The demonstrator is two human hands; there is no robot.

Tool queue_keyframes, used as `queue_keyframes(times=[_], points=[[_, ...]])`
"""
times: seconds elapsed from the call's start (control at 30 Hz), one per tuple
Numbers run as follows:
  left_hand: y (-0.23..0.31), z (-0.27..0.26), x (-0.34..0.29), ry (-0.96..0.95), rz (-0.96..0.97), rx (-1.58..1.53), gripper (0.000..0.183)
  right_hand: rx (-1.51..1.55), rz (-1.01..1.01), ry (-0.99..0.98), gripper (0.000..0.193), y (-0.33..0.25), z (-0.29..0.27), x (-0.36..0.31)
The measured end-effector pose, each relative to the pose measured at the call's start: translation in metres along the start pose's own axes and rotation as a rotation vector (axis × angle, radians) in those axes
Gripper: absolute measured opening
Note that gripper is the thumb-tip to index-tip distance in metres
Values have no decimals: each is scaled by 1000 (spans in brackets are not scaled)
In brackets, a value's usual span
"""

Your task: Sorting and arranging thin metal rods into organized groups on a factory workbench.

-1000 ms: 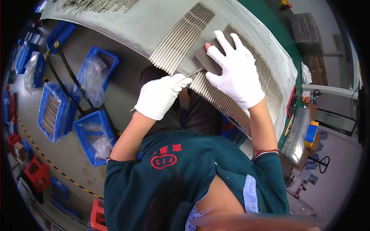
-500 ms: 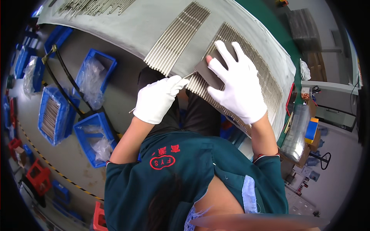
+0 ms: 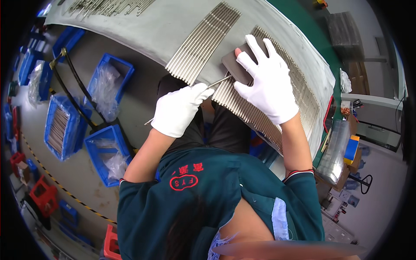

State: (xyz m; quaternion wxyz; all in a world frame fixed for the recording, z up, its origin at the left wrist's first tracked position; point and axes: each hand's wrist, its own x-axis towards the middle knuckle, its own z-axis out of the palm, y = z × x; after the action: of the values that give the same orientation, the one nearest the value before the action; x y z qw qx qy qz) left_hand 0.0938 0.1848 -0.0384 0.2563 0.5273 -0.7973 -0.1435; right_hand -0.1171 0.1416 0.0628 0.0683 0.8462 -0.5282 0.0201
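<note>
My left hand, in a white glove, is closed around a thin metal rod. The rod's far tip reaches the edge of a flat grey-brown pad; its other end sticks out by my wrist. My gloved right hand holds that pad, thumb at the near side and fingers spread over it, one fingertip bare. Beneath the pad and right hand lies a wide row of metal rods, partly hidden. A narrower row of rods lies to the left on the pale table covering.
More loose rods lie at the table's far left. Blue bins with plastic bags stand on the floor to the left, one blue bin holding rods, beside a black trolley handle. A clear plastic-wrapped bundle sits at the right.
My right hand and the pad have shifted slightly away from me, and more of the rod shows between my left hand and the pad. The left hand keeps its grip.
</note>
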Motion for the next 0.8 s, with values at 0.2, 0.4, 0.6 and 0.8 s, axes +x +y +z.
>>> queue_keyframes(times=[0.2, 0.4, 0.6, 0.8], points=[[6, -3, -4, -17, -96, 33, 14, 130, -4, -95, 66, 11, -7, -59], [0, 5, -9, 32, -73, 26, 16, 139, 3, -87, 70, -2, -17, -39], [1, 2, -2, 48, -55, -69, 16, 32, -39, 74, 61, -5, 6, -3], [-1, 1, -7, 61, -70, -65, 12, 44, -72, 29, 56, -2, -3, -22]])
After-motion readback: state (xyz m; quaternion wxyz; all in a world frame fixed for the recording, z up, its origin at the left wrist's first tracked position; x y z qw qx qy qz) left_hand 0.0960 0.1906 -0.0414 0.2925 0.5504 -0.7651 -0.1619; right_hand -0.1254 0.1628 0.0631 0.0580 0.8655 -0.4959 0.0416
